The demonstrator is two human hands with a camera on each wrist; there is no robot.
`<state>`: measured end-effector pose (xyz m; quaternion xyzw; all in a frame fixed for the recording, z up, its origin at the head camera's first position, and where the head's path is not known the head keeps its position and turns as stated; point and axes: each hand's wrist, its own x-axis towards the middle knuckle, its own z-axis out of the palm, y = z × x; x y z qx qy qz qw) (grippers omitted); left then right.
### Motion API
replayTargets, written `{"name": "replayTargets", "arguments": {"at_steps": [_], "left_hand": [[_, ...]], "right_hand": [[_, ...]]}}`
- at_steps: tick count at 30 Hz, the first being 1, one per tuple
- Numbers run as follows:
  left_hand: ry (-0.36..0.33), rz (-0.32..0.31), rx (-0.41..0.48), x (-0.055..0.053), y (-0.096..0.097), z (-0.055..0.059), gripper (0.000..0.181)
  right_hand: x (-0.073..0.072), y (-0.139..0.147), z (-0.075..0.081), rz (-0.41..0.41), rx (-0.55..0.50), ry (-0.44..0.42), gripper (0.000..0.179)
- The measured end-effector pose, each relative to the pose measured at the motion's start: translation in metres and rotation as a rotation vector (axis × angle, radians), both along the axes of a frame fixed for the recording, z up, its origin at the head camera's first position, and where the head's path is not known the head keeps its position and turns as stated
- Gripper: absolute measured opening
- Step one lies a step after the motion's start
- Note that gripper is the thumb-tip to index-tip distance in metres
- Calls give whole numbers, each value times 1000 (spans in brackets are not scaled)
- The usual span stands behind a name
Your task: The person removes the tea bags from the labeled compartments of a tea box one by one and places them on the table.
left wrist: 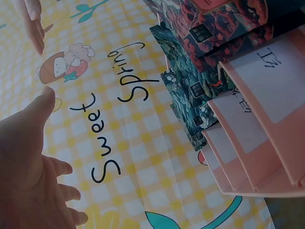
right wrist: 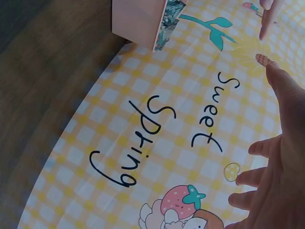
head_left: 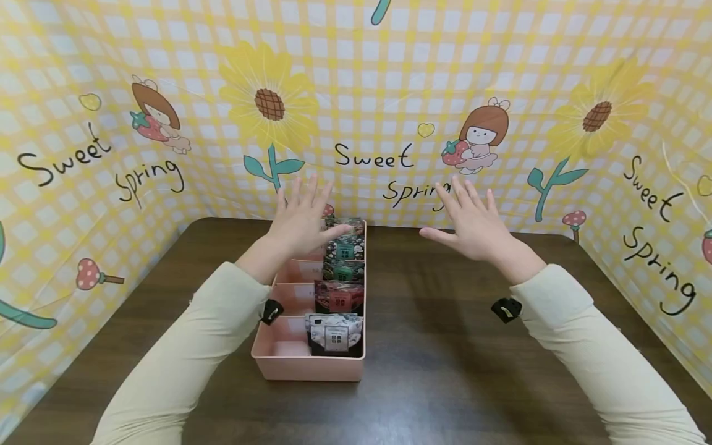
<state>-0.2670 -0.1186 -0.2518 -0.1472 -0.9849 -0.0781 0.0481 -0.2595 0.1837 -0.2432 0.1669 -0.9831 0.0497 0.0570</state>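
Note:
My left hand point(head_left: 298, 224) is raised over the far part of a long pink divided box point(head_left: 311, 369), fingers spread and holding nothing. To the right of the box, my right hand point(head_left: 474, 226) is held up the same way, also with nothing in it. Patterned packets stand along the right side of the compartments. A white-topped packet point(head_left: 334, 334) is in the front one, with a red packet point(head_left: 340, 299) behind it. Farther back come a green packet point(head_left: 343, 271) and a dark floral packet point(head_left: 345, 249). My left forearm covers part of the box's left side.
The box stands on a dark brown table point(head_left: 423, 371). White labels point(left wrist: 281, 86) with handwriting are stuck on the dividers. A yellow checked cloth point(head_left: 378, 93) hangs behind the table and at both sides. A small black clip point(head_left: 507, 309) is on the right cuff.

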Motion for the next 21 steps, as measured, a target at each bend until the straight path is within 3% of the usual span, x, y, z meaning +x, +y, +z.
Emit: {"name": "replayTargets", "arguments": {"at_steps": [8, 15, 21], "left_hand": [[-19, -31, -8, 13, -9, 7, 84], [-31, -90, 26, 27, -25, 11, 72], [-43, -128, 79, 39, -41, 7, 55]], "right_hand": [[12, -1, 2, 71, -56, -1, 89], [29, -4, 3, 196, -128, 30, 64], [40, -6, -5, 303, -219, 60, 48]]}}
